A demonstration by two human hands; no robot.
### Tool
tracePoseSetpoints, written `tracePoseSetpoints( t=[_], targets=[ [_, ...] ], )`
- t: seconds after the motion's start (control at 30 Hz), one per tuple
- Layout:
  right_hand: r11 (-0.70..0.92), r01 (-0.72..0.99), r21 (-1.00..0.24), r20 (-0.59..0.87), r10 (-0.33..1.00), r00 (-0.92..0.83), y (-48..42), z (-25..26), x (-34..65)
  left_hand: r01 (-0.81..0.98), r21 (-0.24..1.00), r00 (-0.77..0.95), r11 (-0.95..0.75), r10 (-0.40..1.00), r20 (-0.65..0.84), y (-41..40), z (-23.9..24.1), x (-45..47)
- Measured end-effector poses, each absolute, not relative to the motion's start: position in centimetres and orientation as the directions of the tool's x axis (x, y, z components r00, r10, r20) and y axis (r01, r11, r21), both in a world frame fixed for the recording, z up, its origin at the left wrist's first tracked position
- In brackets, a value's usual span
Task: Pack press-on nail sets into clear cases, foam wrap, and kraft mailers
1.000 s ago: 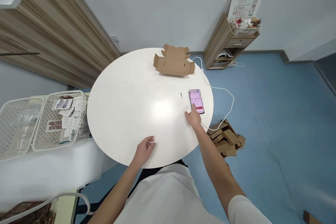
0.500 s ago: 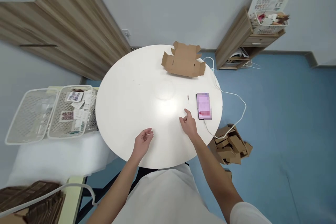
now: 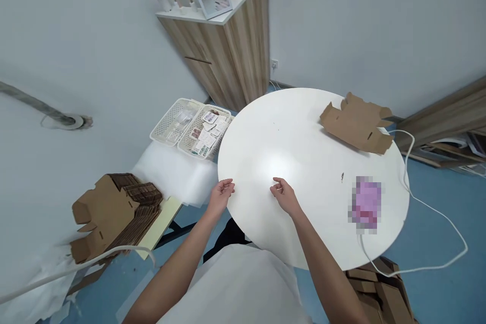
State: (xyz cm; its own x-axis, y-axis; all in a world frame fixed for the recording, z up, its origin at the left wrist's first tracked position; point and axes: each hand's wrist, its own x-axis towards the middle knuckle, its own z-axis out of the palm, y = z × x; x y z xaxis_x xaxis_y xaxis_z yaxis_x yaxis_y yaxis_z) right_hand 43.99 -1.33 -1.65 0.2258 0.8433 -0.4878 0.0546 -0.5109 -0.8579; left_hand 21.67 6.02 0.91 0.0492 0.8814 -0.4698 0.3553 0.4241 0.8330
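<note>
My left hand is over the near left edge of the round white table, its fingers loosely bent and nothing in them. Above the tabletop to its right is my right hand, also holding nothing, with thumb and forefinger apart. An unfolded brown cardboard box with slots and flaps lies at the table's far right. Nearer on the right side rests a phone, its screen blurred into pink and purple blocks. A small dark mark or scrap shows between the box and the phone.
Two white baskets stand left of the table, one with cards and packets. A stack of flat cardboard boxes leans at the far left. A white cable loops past the right edge. More folded cardboard lies below.
The view has turned left, so the table and box sit further right and the cardboard stack shows more fully. My left hand has moved towards the table's left edge; both hands remain empty.
</note>
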Motion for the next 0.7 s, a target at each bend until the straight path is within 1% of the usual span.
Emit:
tracePoseSetpoints(
  t=[0.1,0.27,0.4,0.47,0.53,0.6,0.63,0.7],
  targets=[
    [-0.511,0.105,-0.853,-0.488,0.853,0.183,0.9,-1.0,41.9,0.310,0.853,0.012,0.421,0.895,-0.446,8.3,1.1,19.4],
    [-0.491,0.184,-0.852,-0.473,0.871,0.136,6.3,-0.2,37.0,0.197,0.880,-0.003,0.431,0.898,-0.440,13.5,0.6,14.9],
    [-0.432,0.277,-0.858,-0.397,0.901,0.174,12.1,0.4,32.5,0.119,0.882,-0.029,0.456,0.889,-0.456,18.7,-0.6,11.2],
    [-0.386,0.371,-0.845,-0.343,0.922,0.177,15.3,0.6,30.3,0.085,0.862,-0.031,0.499,0.867,-0.498,21.5,-1.5,9.9],
    [-0.326,0.505,-0.799,-0.296,0.945,0.141,18.5,0.6,28.1,0.037,0.830,-0.025,0.557,0.831,-0.556,24.3,-2.5,9.2],
    [-0.254,0.651,-0.715,-0.277,0.958,0.069,21.8,0.3,26.2,-0.027,0.793,-0.008,0.609,0.793,-0.609,26.8,-3.6,9.1],
    [-0.205,0.709,-0.675,-0.274,0.962,0.017,23.3,-0.1,25.3,-0.054,0.774,0.008,0.631,0.775,-0.632,27.9,-4.1,9.2],
    [-0.154,0.788,-0.596,-0.316,0.947,-0.053,26.2,-0.9,23.8,-0.084,0.753,0.031,0.652,0.757,-0.652,29.7,-5.3,9.5]
  ],
)
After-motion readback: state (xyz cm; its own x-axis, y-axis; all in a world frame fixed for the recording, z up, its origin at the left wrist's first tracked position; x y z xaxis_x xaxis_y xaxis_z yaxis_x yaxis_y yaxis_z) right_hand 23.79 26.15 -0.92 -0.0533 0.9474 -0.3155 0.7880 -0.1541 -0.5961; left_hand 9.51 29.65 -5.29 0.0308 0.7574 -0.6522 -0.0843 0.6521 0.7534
